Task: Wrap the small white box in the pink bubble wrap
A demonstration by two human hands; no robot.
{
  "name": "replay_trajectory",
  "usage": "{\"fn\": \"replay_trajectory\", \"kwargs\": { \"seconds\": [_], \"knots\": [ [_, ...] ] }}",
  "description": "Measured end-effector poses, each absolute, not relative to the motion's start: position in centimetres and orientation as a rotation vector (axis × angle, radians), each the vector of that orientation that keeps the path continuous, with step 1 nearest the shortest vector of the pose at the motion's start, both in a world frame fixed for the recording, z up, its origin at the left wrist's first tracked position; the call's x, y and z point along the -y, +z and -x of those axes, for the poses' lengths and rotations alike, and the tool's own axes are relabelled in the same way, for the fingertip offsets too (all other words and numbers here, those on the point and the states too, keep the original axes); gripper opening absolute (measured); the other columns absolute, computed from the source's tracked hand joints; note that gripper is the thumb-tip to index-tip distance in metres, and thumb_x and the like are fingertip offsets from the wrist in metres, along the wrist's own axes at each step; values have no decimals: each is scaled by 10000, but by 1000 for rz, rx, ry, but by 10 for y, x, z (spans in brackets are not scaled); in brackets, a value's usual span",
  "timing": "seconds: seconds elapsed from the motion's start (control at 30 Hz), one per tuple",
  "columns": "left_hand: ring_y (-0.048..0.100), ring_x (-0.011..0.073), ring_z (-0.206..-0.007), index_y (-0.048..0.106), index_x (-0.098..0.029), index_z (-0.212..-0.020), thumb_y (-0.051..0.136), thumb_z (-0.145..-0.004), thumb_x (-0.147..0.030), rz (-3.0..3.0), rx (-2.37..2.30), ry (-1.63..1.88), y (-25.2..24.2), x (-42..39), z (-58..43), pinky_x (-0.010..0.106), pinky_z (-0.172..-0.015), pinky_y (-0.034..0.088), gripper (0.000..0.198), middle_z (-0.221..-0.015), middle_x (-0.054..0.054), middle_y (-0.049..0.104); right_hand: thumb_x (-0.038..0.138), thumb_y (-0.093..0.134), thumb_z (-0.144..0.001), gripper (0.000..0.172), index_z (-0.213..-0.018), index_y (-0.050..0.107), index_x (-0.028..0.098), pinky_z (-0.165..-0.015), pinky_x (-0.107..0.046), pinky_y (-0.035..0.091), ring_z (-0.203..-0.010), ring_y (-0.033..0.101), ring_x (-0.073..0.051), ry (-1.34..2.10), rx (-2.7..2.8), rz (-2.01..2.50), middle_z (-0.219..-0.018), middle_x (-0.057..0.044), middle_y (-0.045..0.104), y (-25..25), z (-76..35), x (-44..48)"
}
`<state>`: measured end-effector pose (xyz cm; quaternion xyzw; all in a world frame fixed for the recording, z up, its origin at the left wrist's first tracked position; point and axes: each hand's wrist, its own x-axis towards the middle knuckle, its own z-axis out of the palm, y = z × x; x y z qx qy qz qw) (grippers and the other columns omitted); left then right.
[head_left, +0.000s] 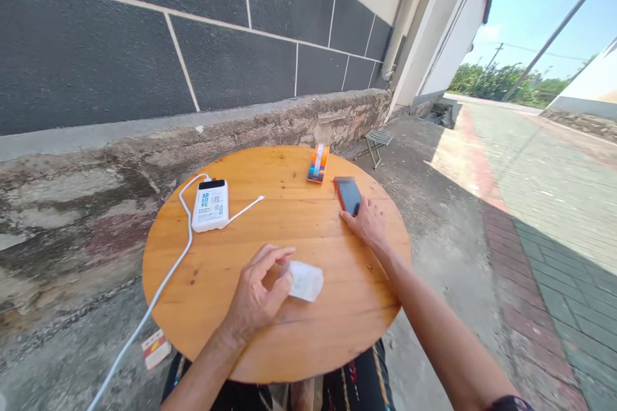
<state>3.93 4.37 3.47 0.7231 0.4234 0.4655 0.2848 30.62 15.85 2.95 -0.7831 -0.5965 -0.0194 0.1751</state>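
A translucent whitish plastic piece [305, 281], perhaps a phone case, is at the near middle of the round wooden table. My left hand [260, 286] has its thumb on the piece's left end, with its fingers curled over the far corner. Further right, my right hand [370, 225] grips the lower end of a dark-screened phone [350, 198] with a red edge. Its thumb lies at the phone's near left corner, and the other fingers bend around the right side. The phone's top end is blurred out.
A white power bank [211, 207] with a short cable [247, 208] and a long white cable [166, 279] is on the table's [270, 347] left. An orange tape roll [319, 164] stands at the back. A folding stool [376, 144] and a small carton [156, 349] are on the ground.
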Motion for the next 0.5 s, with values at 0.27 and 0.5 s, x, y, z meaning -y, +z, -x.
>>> {"fn": "replay_trajectory", "kwargs": {
  "seconds": [0.27,0.5],
  "knots": [
    [625,211,-906,661,-133,-998,618,-772,-238,-1205,-1063,1036,71,-94,-62,343,-845,479,253,-1036,112,671,410,629,-692,644,-1229,482,85,-798,-354,448,-1012,587,-300,240,1608,2015,-1109,-177,624,44,-319,-138],
    [685,240,-762,631,-50,-832,443,-885,-150,-607,-830,758,54,-139,-114,410,-814,514,220,-779,190,696,333,652,-673,600,-1215,510,120,-831,-418,483,-1016,571,-305,179,1687,1661,-1102,-158,608,38,-275,-93]
  ]
}}
